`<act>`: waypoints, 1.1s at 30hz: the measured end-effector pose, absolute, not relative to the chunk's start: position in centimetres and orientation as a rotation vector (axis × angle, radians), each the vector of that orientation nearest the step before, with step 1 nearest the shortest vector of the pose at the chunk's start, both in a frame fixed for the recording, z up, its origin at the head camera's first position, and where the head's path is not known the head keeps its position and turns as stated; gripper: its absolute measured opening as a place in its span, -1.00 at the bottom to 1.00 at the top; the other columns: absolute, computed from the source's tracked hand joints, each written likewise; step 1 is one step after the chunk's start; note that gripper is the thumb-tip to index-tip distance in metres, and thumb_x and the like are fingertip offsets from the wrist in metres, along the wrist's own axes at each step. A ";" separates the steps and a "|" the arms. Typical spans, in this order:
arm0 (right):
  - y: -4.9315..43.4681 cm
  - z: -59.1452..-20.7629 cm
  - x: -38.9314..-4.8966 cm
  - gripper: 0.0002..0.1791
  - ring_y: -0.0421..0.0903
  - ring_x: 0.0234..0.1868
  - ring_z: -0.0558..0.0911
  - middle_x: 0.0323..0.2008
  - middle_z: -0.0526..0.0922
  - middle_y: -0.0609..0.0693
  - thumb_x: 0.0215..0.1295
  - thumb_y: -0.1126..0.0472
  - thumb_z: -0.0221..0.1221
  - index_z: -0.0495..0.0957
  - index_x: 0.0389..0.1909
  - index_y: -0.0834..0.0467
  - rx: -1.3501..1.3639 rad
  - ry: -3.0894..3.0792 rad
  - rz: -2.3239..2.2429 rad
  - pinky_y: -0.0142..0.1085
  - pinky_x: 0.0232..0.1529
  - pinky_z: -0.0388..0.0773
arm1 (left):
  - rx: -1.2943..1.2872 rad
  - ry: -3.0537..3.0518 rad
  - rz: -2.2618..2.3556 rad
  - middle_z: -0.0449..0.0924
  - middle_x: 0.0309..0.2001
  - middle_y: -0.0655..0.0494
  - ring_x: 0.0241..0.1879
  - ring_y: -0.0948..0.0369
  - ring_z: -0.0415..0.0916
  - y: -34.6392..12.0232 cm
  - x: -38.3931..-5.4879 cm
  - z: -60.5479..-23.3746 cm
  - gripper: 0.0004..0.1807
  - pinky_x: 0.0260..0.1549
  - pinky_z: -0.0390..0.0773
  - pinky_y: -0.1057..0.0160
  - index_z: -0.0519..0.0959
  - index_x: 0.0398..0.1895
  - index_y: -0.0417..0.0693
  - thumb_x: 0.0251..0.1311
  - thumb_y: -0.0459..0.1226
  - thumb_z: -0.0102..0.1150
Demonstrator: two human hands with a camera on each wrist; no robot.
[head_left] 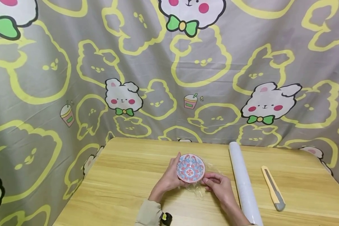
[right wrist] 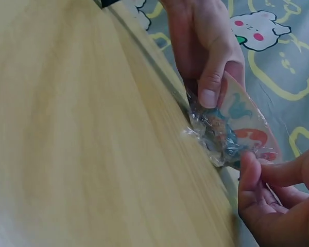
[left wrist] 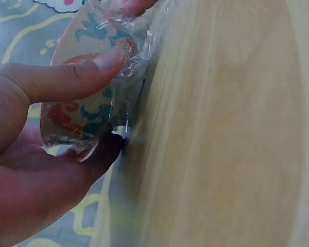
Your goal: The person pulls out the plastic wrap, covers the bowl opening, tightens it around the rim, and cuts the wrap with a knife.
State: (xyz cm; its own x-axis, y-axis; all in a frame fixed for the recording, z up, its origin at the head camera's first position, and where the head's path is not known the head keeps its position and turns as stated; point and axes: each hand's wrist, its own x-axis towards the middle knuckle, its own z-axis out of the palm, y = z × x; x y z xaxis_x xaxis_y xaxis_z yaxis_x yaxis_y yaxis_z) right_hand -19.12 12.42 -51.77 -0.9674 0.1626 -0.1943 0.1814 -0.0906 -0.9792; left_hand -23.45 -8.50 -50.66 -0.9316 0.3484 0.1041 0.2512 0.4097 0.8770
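Note:
A small bowl (head_left: 190,168) with a red and blue floral pattern is tilted so its inside faces the head camera. Clear plastic film (right wrist: 211,136) is bunched and wrinkled around its outside and base. My left hand (head_left: 169,176) grips the bowl from the left side, the thumb (left wrist: 77,80) lying over the film on its outer wall. At the bowl's lower right edge, my right hand (head_left: 221,187) pinches the film between thumb and forefinger, the other fingers curled. Loose film trails below the bowl in the head view.
A long whitish roll (head_left: 244,183) lies on the wooden table (head_left: 124,175), just right of my right hand. Beyond it is a yellow and grey utility knife (head_left: 272,188). A grey curtain (head_left: 147,69) printed with cartoon animals hangs behind the table and along its left.

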 end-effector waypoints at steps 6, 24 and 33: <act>12.1 -52.0 -19.0 -0.84 -0.02 -0.33 0.75 -0.30 0.74 0.22 0.27 0.55 0.26 0.60 -0.14 0.54 0.335 2.084 -2.279 -0.23 -0.33 0.77 | 0.509 2.509 1.560 0.01 0.56 -0.33 0.51 -0.25 0.06 -8.5 -23.3 -50.3 0.53 0.50 0.03 -0.19 -0.18 0.66 -0.16 -0.41 -0.57 0.66; 13.2 -49.7 -18.4 -0.56 0.12 0.07 0.68 0.09 0.68 0.22 0.37 0.39 0.23 0.54 0.25 0.36 -0.069 2.837 -1.557 -0.15 0.02 0.71 | 0.528 2.567 1.579 0.14 0.50 -0.34 0.46 -0.24 0.16 -8.2 -23.2 -50.9 0.38 0.46 0.15 -0.23 -0.12 0.61 -0.33 -0.31 -0.55 0.60; 12.5 -49.9 -18.7 -0.51 0.20 0.06 0.66 0.16 0.52 0.54 0.42 0.54 -0.01 0.27 0.33 0.63 0.071 2.304 -2.017 -0.20 -0.12 0.76 | 0.564 2.489 1.663 0.30 0.41 -0.35 0.39 -0.22 0.29 -8.1 -23.6 -51.1 0.33 0.45 0.19 -0.22 -0.05 0.59 -0.33 -0.30 -0.59 0.59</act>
State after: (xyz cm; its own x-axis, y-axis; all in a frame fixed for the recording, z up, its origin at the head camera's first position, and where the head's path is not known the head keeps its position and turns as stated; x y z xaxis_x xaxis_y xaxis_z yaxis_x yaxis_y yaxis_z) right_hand -18.74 12.45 -49.94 -0.9958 -0.0167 -0.0898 0.0868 0.1332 -0.9873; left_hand -23.61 -8.12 -51.07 -0.9271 0.3539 0.1234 0.2495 0.3371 0.9078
